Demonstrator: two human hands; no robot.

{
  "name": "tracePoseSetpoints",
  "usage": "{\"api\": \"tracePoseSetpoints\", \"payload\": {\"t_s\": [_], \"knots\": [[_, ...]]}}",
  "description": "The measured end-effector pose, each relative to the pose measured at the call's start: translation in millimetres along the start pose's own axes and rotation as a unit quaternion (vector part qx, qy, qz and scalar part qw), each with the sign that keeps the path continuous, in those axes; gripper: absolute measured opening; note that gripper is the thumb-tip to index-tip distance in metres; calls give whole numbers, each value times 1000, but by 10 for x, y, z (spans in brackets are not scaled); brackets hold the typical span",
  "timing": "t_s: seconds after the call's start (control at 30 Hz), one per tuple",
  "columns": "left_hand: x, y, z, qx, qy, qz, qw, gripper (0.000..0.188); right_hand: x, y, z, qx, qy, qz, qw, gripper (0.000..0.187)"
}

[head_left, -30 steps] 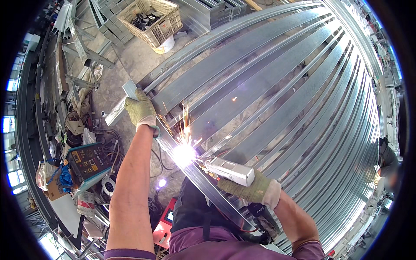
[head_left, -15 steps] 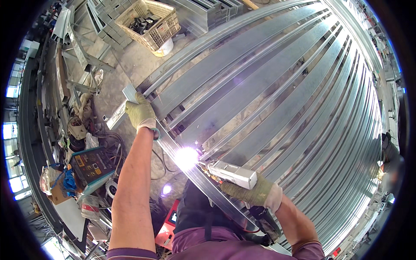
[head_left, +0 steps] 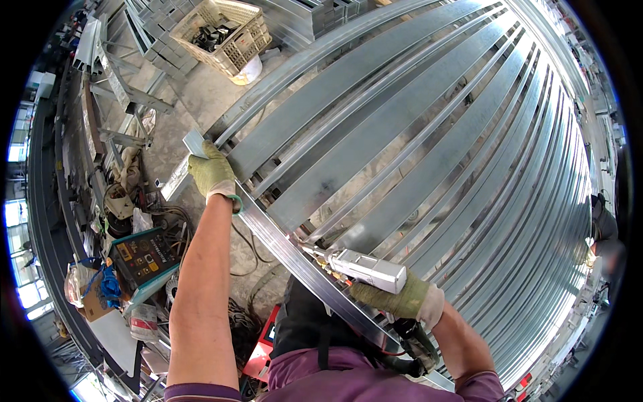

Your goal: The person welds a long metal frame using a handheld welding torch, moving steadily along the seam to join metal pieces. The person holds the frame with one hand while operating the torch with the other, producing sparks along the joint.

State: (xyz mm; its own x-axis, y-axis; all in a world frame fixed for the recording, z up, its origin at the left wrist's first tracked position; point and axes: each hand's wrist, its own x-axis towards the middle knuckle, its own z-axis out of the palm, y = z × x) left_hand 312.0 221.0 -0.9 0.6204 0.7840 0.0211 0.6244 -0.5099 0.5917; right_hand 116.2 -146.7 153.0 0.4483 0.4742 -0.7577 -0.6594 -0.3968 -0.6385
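My left hand [head_left: 213, 173], in a pale green work glove, is closed around the far left end of a shiny metal edge rail [head_left: 315, 285]. A short metal bar [head_left: 194, 142] sticks out past its fingers. My right hand [head_left: 398, 296], gloved in darker green, grips a silver handheld welding torch [head_left: 370, 269]. The torch's thin tip points left to the rail, close to where the long grey metal slats [head_left: 328, 187] meet it. No arc glows at the tip. Whether the tip touches the metal I cannot tell.
A cream plastic crate [head_left: 244, 50] with dark parts stands on a white bucket [head_left: 249, 71], beside stacked metal tubes [head_left: 167, 59]. A dark-panelled machine [head_left: 144, 258] and cables are at left, a red machine [head_left: 260, 352] near my legs. Another person [head_left: 604, 224] is at the far right.
The bright welding arc and its sparks have gone out. My right hand and the torch have shifted slightly right and toward me. My left hand keeps its grip on the rail's end.
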Motion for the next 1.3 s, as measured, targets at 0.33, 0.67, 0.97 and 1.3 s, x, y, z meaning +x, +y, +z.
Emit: {"api": "tracePoseSetpoints", "payload": {"t_s": [0.33,0.67,0.97,1.3], "knots": [[46,-67,42,-28,-2,19,999,71,56,257,34,27,4,-27,999,59],[43,-66,35,-2,-6,10,1000,71,97,340,33,8,-4,-47,999,58],[19,-31,3,0,-16,6,1000,67,38,184,35,40,-11,-28,999,55],[21,-26,5,-10,-14,5,1000,66,34,306,56,105,-20,-45,993,55]]}}
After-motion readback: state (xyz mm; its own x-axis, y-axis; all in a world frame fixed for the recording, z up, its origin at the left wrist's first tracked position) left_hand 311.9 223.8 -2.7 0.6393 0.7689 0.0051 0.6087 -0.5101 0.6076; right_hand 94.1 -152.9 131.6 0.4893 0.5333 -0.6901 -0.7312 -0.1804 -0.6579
